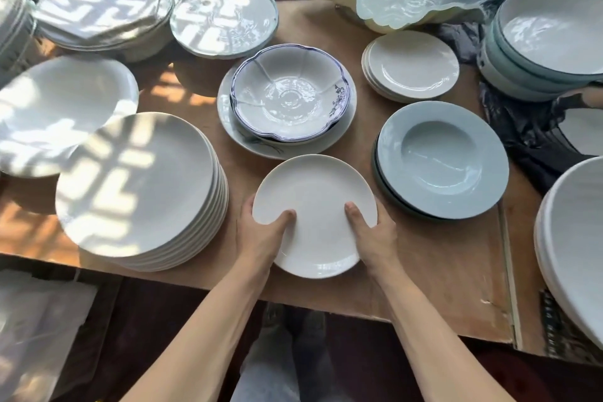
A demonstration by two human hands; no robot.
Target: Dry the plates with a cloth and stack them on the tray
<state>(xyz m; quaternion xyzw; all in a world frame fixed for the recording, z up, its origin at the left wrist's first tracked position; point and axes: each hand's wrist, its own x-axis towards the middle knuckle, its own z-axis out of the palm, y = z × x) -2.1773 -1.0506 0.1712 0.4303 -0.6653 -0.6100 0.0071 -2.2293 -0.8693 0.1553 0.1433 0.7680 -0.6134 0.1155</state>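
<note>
Two hands grasp one white plate (315,215) near the front edge of the wooden table (440,258): the left hand (261,238) clasps its left rim and the right hand (372,238) its right rim, each with the thumb laid on the upper face and the fingers hidden beneath. Whether the plate rests on the table or is lifted just above it cannot be told. Just left of it stands a tall stack of white plates (137,183) at the front edge. Behind it, toward the middle of the table, a blue-rimmed scalloped bowl (290,95) sits on a larger plate. To the right lies a pale blue deep-welled plate (440,157) on a short stack, and behind that a small stack of white plates (412,64).
</note>
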